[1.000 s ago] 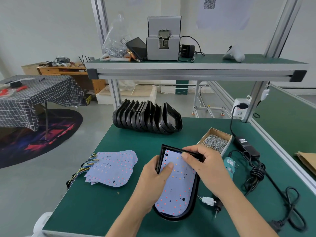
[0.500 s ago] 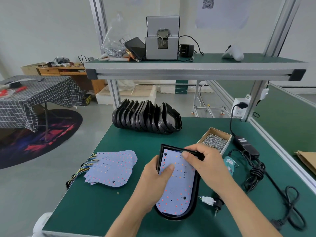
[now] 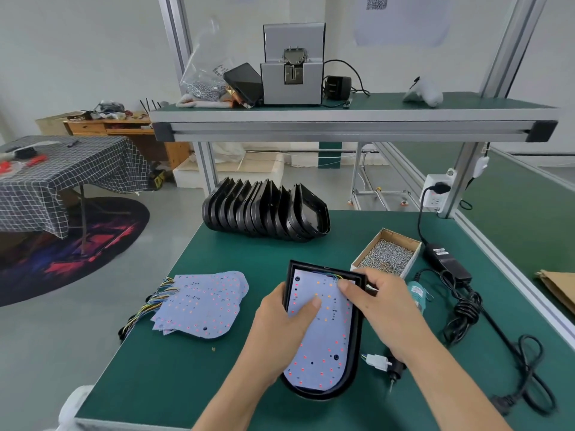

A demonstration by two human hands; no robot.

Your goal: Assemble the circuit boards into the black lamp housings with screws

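A black lamp housing (image 3: 355,362) lies flat on the green bench in front of me, with a pale blue circuit board (image 3: 323,343) dotted with LEDs seated inside it. My left hand (image 3: 280,328) grips the housing's left edge, thumb pressing on the board. My right hand (image 3: 382,306) holds the housing's top right corner, thumb on the board, fingers curled over the rim. Thin coloured wires show at the board's top edge. A cardboard box of screws (image 3: 387,255) sits just beyond my right hand.
A fanned stack of spare circuit boards (image 3: 202,303) with wire bundles lies to the left. Several black housings (image 3: 264,209) stand in a row at the back. A teal electric screwdriver (image 3: 417,293), power adapter (image 3: 445,259), coiled cable (image 3: 529,368) and white connector (image 3: 378,359) are on the right.
My right hand has slid right along the housing's top edge to its corner, uncovering the wires at the board's top. My left hand stays at the left edge.
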